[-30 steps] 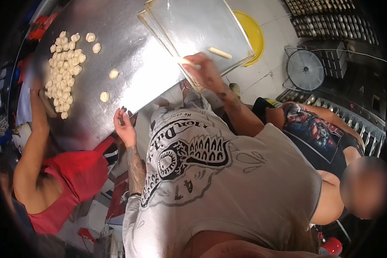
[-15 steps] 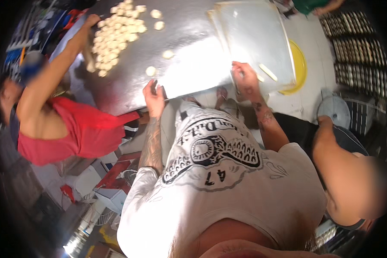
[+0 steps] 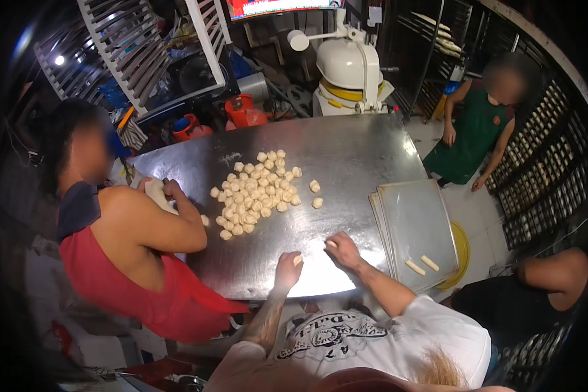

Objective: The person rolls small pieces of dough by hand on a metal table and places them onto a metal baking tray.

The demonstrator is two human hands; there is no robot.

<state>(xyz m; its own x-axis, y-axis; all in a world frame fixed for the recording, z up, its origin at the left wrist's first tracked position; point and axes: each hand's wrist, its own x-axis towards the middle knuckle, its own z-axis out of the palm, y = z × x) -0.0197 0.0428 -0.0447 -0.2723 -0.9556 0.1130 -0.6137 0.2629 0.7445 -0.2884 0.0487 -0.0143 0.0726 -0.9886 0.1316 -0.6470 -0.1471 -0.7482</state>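
Over the near edge of the steel table point(image 3: 346, 150), my left hand point(image 3: 287, 271) is closed around a pale dough ball point(image 3: 298, 259), part of which shows at the fingertips. Farther in and to the right, my right hand point(image 3: 343, 251) curls over another dough piece point(image 3: 332, 244), mostly hidden by the fingers. Beyond both hands lies a pile of dough balls point(image 3: 251, 196), with two single balls point(image 3: 316, 195) apart at its right. To my right, two dough sticks point(image 3: 422, 264) lie on the top metal tray point(image 3: 418, 215) of a stack.
A co-worker in a red apron point(image 3: 134, 287) handles a larger dough piece point(image 3: 160, 196) at the left end. Another person in a green apron point(image 3: 470, 140) stands far right near filled racks point(image 3: 536, 150). A white machine point(image 3: 349, 65) and red gas cylinders point(image 3: 245, 111) stand behind the table.
The view has tipped up toward the far side. My right hand has left the tray for the table, and both hands now hold dough. The two loose balls nearest me are no longer on the table.
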